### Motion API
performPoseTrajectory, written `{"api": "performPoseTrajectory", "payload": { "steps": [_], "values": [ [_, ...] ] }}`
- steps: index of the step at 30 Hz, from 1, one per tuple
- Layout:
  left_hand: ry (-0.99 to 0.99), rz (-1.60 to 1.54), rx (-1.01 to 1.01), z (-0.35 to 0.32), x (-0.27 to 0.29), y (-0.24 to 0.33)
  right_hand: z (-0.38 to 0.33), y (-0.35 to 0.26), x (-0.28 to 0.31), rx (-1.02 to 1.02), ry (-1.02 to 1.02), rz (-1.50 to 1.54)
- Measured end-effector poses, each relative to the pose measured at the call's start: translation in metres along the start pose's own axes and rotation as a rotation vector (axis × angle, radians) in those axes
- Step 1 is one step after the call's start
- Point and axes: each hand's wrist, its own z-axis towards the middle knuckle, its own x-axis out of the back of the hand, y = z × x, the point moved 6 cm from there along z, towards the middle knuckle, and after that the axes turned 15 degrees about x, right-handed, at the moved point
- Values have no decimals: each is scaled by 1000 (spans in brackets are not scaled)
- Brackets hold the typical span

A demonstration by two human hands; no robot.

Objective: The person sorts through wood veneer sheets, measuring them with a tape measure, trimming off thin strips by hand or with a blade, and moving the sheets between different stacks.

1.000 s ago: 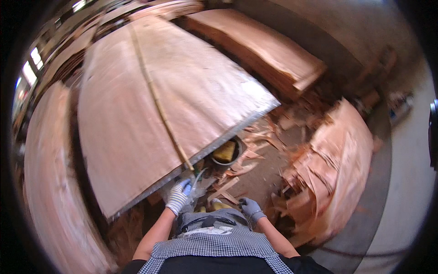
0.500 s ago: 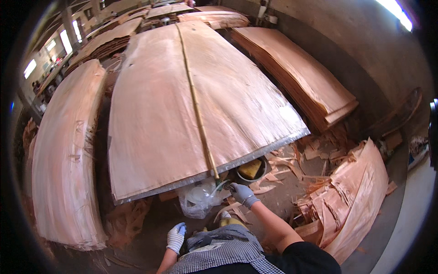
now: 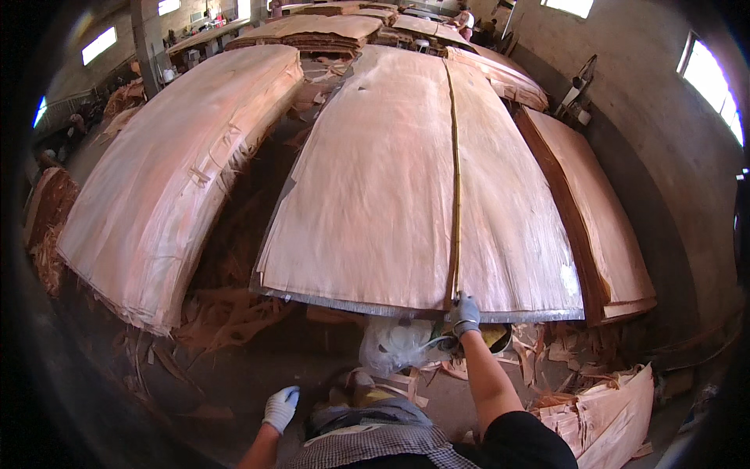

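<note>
A long thin bamboo-like pole (image 3: 454, 180) lies lengthwise across a wide stack of wood veneer sheets (image 3: 375, 187). At the stack's near edge, my right hand (image 3: 466, 313), in a grey glove, is closed around the pole's near end. My left hand (image 3: 281, 408), in a pale glove with bluish fingertips, hangs low at the left of my checked apron (image 3: 375, 444). Its fingers are loosely extended and hold nothing. Just below the stack edge is a clear plastic bag (image 3: 388, 344), with a pale hose or cord beside it. A dark bowl (image 3: 504, 341) holding something yellow is partly hidden by my right arm.
Another veneer stack (image 3: 180, 164) stands at the left, and a narrower one (image 3: 590, 211) along the right by the wall (image 3: 648, 102). Torn veneer scraps (image 3: 234, 316) litter the floor. A loose bundle of sheets (image 3: 605, 414) lies at the lower right. A person (image 3: 464, 23) is far back.
My right hand has moved up from beside the bag to the pole's near end and gripped it. The view has turned left, shifting the stacks rightward; my left hand remains low.
</note>
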Motion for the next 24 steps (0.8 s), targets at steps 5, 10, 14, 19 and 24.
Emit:
{"api": "performPoseTrajectory", "payload": {
  "steps": [5,10,14,19,24],
  "values": [
    [-78,-605,355,11,-27,-93,13,4,-29,-8,-3,-56],
    [-150,-105,62,22,-55,-29,-55,23,17,9,85,1],
    [-407,-217,29,49,-104,15,-165,72,39,-240,23,95],
    [-629,14,-235,41,-155,146,-349,176,73,-671,234,84],
    [-630,332,-603,1,-251,273,-566,316,80,-1126,731,192]
  ]
}}
